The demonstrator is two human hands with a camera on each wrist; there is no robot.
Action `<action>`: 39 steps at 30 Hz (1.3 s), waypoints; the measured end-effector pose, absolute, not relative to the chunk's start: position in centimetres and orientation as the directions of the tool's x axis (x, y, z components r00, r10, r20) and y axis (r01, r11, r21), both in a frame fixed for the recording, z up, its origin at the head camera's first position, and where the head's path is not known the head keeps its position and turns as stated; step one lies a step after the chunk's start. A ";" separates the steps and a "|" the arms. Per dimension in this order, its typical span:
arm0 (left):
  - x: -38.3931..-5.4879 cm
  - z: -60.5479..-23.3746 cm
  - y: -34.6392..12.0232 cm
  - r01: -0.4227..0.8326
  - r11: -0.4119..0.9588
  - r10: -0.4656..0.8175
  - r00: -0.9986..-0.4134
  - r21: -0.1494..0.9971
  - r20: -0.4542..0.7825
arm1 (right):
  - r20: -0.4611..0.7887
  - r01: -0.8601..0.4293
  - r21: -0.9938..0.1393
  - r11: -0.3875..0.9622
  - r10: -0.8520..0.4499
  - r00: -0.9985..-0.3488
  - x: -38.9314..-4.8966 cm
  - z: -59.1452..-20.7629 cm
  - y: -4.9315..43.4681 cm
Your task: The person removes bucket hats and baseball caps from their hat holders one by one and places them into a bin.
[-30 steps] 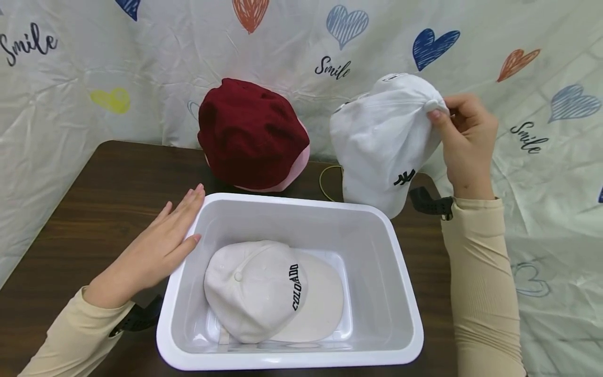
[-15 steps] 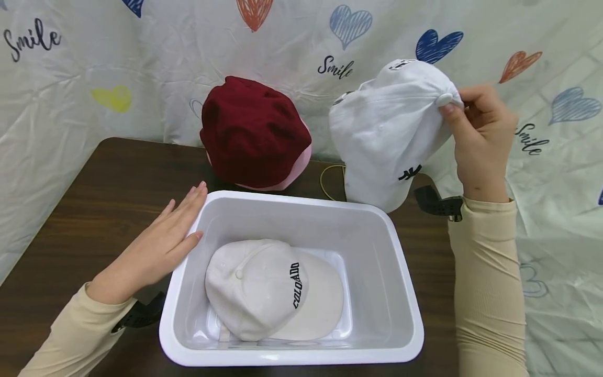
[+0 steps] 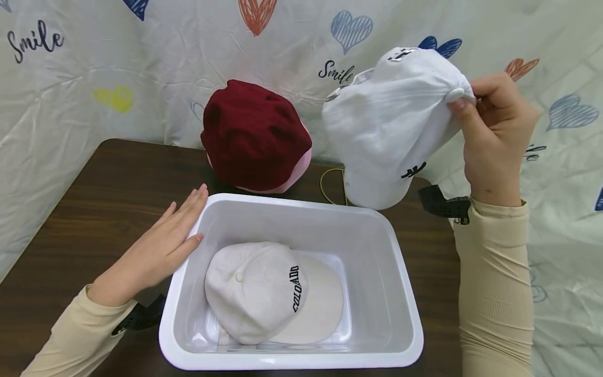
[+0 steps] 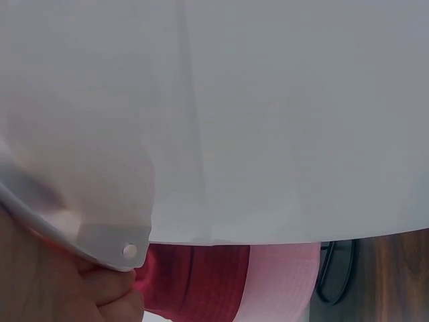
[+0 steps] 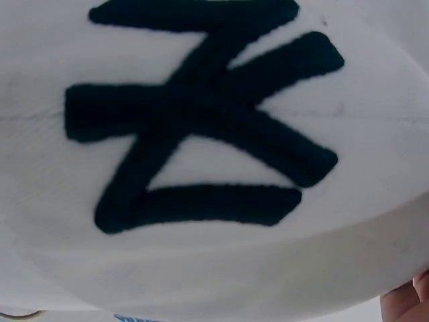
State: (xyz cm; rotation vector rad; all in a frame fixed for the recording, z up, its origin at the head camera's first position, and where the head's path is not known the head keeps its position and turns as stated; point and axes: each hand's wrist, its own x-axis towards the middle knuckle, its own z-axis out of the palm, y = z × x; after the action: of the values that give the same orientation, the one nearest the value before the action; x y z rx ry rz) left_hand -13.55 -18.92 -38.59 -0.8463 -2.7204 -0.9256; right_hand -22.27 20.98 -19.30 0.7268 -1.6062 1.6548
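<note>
My right hand (image 3: pixel 501 133) pinches a white baseball cap (image 3: pixel 386 125) at its top button and holds it up behind the bin's far right corner, brim end downward. Dark stitched letters on that cap (image 5: pixel 201 114) fill the right wrist view. With fingers straight, my left hand (image 3: pixel 153 251) rests along the left rim of a white plastic bin (image 3: pixel 292 360). A cream cap (image 3: pixel 254 293) lettered "COLORADO" lies inside the bin, its brim to the right. In the left wrist view, the bin's outer wall (image 4: pixel 268 121) covers most of the picture.
Behind the bin, a dark red hat (image 3: pixel 254 136) with a pink brim sits on the dark wooden table (image 3: pixel 127 183). A thin yellow loop (image 3: pixel 322 183) shows between it and the white cap. A white cloth (image 3: pixel 155 63) printed with hearts hangs at the back.
My right hand has moved right and up, lifting and tilting the white cap; its lower edge has risen off the bin's corner. My left hand stays at the rim.
</note>
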 end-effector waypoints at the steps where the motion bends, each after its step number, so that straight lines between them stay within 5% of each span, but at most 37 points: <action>1: -13.6 -38.6 -18.9 0.555 0.650 0.466 -0.831 0.519 0.304 | 0.803 -0.806 -0.591 0.020 0.102 -0.586 -22.2 -19.2 20.8; 16: -13.5 -38.5 -18.5 0.567 0.636 0.475 -0.822 0.524 0.314 | 0.842 -0.844 -0.530 -0.077 0.070 -0.535 -20.1 -18.3 20.6; 23: -13.4 -38.6 -19.3 0.569 0.644 0.480 -0.821 0.512 0.310 | 0.833 -0.819 -0.553 -0.156 -0.114 -0.541 -18.7 -19.4 18.6; 29: -13.4 -39.1 -20.2 0.590 0.630 0.487 -0.807 0.505 0.335 | 0.784 -0.809 -0.582 -0.083 -0.324 -0.530 -17.7 -20.5 16.9; 39: -13.5 -39.1 -20.2 0.577 0.643 0.475 -0.816 0.504 0.329 | 0.685 -0.830 -0.556 -0.040 -0.588 -0.430 -16.4 -21.3 15.2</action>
State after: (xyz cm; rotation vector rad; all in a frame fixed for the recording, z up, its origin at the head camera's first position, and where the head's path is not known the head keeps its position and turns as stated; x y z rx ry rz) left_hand -13.45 -20.17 -39.13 -0.8698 -2.6943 -0.9130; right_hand -16.35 15.19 -21.26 1.5188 -1.9919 1.4590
